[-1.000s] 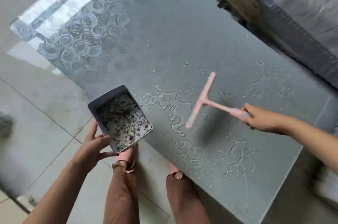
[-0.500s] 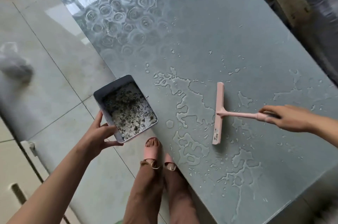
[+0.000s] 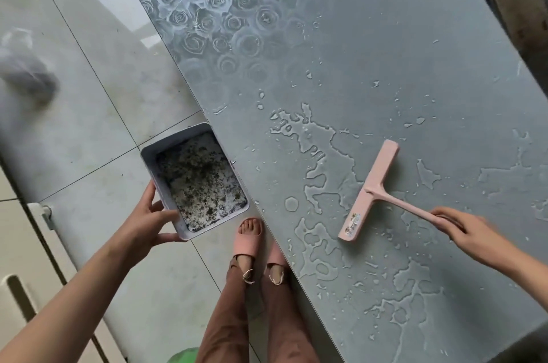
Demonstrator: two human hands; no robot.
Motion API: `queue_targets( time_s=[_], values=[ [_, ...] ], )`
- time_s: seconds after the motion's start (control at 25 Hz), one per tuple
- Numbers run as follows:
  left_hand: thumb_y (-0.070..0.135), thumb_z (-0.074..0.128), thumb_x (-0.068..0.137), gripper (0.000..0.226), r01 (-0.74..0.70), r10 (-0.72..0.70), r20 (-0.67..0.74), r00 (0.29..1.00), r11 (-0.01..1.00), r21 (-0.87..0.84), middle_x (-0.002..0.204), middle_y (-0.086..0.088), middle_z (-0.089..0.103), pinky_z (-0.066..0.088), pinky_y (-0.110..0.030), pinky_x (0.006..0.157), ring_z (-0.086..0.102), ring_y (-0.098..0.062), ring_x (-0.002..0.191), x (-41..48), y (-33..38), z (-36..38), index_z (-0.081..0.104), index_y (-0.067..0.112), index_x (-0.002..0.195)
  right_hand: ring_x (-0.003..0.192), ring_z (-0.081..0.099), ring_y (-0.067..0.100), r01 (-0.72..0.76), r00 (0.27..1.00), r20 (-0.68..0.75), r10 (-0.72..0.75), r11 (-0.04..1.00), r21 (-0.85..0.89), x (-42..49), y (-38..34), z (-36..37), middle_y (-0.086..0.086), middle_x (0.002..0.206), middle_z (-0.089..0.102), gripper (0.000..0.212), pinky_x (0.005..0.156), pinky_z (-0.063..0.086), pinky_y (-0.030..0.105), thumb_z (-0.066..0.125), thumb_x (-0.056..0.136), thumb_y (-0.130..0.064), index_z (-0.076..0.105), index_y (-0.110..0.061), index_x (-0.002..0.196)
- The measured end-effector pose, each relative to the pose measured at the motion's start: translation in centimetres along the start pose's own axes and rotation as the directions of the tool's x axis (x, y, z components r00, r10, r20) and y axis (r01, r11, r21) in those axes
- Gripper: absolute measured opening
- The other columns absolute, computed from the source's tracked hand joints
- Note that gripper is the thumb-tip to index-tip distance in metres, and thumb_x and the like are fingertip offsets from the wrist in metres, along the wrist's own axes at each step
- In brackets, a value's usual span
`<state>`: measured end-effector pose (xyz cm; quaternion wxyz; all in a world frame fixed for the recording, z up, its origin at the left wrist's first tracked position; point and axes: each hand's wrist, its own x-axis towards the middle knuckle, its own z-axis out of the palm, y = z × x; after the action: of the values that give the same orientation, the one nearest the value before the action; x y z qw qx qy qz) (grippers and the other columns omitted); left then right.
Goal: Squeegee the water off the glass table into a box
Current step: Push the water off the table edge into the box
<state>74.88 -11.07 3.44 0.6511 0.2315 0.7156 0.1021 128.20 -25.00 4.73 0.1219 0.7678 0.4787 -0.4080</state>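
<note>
A pink squeegee (image 3: 369, 190) rests with its blade on the wet glass table (image 3: 370, 51). My right hand (image 3: 465, 229) grips the end of its handle. Puddles and drops of water (image 3: 314, 161) spread over the near half of the glass, mostly left of and below the blade. A pale rectangular box (image 3: 197, 181) holding dark wet debris is held against the table's near edge by my left hand (image 3: 148, 221), which grips its lower left corner.
The table's far end carries a rose pattern (image 3: 213, 6). Tiled floor (image 3: 89, 80) lies to the left. My feet in pink sandals (image 3: 249, 238) stand by the table edge. A wooden piece (image 3: 516, 0) sits beyond the far right edge.
The squeegee came down from the air onto the glass and now sits tilted, its blade a little farther right. The box stays at the table edge. The view shifted right.
</note>
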Motion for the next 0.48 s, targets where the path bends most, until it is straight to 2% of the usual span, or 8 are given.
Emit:
queue_targets(
  time_s=[0.16, 0.28, 0.4, 0.48],
  values=[
    [-0.018, 0.046, 0.085, 0.086, 0.041, -0.041, -0.018, 0.999, 0.999, -0.004, 0.110, -0.004, 0.063, 0.059, -0.041, 0.058, 0.067, -0.022, 0.085, 0.9, -1.5, -1.2, 0.036, 0.049, 0.138, 0.075, 0.062, 0.016, -0.044, 0.999, -0.023, 0.042, 0.996, -0.077, -0.6, 1.0, -1.2, -0.021, 0.077, 0.065, 0.016, 0.068, 0.050, 0.038, 0.053, 0.092, -0.039, 0.055, -0.054, 0.096],
    [-0.019, 0.046, 0.084, 0.086, 0.064, -0.065, -0.038, 0.997, 0.998, -0.024, 0.107, -0.005, 0.063, 0.058, -0.041, 0.057, 0.065, -0.025, 0.083, 1.1, -2.3, -1.4, 0.037, 0.049, 0.137, 0.071, 0.062, 0.011, -0.067, 0.998, -0.026, 0.065, 0.995, -0.074, -1.5, 1.4, -1.7, -0.018, 0.073, 0.065, 0.013, 0.066, 0.050, 0.038, 0.053, 0.092, -0.038, 0.058, -0.049, 0.097],
    [-0.019, 0.045, 0.084, 0.087, 0.087, -0.088, -0.047, 0.995, 0.996, -0.023, 0.110, -0.006, 0.062, 0.059, -0.042, 0.057, 0.062, -0.028, 0.087, 1.6, -3.0, -1.4, 0.036, 0.049, 0.137, 0.084, 0.064, 0.021, 0.034, 0.998, -0.057, -0.036, 0.999, -0.036, 0.9, -2.2, -0.5, -0.011, 0.088, 0.070, 0.016, 0.071, 0.049, 0.037, 0.054, 0.093, -0.034, 0.062, -0.041, 0.104],
    [-0.019, 0.044, 0.084, 0.086, 0.094, -0.096, -0.052, 0.994, 0.995, -0.036, 0.108, -0.005, 0.063, 0.058, -0.042, 0.057, 0.062, -0.028, 0.086, 2.3, -3.4, -1.2, 0.036, 0.049, 0.136, 0.085, 0.064, 0.022, 0.148, 0.987, -0.056, -0.148, 0.989, -0.011, 3.3, -6.0, 0.5, -0.007, 0.090, 0.070, 0.019, 0.071, 0.050, 0.037, 0.054, 0.093, -0.033, 0.063, -0.038, 0.109]
  ],
)
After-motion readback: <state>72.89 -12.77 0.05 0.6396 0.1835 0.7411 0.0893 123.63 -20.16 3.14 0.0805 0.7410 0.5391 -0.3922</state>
